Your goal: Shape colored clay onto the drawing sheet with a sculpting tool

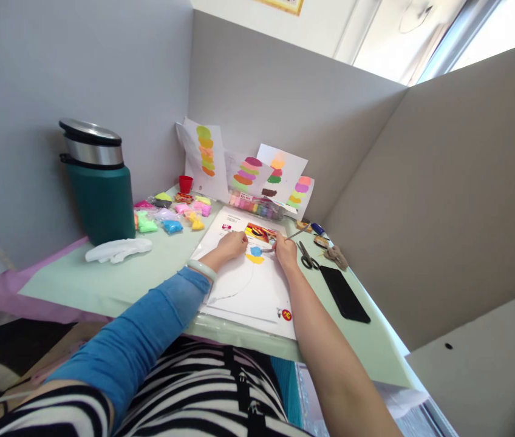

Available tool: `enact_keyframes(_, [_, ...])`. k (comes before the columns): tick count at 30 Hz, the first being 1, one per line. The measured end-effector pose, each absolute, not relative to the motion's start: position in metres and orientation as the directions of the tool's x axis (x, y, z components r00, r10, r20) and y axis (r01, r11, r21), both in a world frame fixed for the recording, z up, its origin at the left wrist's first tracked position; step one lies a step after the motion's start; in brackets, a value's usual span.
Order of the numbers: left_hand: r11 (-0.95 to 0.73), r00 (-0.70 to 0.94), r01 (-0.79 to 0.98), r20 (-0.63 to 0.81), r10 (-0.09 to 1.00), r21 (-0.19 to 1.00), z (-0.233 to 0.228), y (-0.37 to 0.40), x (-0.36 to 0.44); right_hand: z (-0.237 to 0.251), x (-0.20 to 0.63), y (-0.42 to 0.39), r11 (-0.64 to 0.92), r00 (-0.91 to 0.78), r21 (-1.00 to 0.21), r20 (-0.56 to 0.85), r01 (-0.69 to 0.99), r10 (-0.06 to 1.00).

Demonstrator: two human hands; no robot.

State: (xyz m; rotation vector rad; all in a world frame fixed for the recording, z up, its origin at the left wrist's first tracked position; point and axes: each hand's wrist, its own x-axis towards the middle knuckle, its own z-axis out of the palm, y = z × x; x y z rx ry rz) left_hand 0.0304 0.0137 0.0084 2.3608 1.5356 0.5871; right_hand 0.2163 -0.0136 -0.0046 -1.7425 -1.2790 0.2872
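A white sketch pad point(239, 291) lies in front of me, with a coloured picture on its printed upper part. On it are a blue patch point(255, 250), a yellow patch point(254, 259) just below and a thin curved line. My right hand point(286, 250) is closed around a thin, brush-like tool point(303, 230), whose tip reaches the blue patch. At the patch's left, my left hand point(234, 244) rests over the pad with its fingers curled together; whatever they may hold is hidden.
Small coloured bags point(172, 226) and a red cup point(185, 184) stand left, near a green tumbler point(100, 200) and white tissue point(118, 249). Sheets with colour swatches point(205, 158) lean behind. Scissors point(308, 258) and a black phone point(344, 294) lie right. Grey partitions point(294, 85) enclose the table.
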Motion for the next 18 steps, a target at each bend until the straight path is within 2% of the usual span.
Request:
enact_keyframes(4, [-0.407,0.36,0.808,0.19,0.913,0.425,0.0082,0.0142,0.0305,-0.0043,0.2159,-0.0147,0.004,0.411,-0.792,0.32,0.61,0.854])
enact_keyframes(18, [-0.41,0.357,0.807,0.203,0.912,0.425,0.0067,0.015,0.0307,-0.0034,0.2164,-0.0141,-0.042,0.422,-0.772,0.3,0.634,0.855])
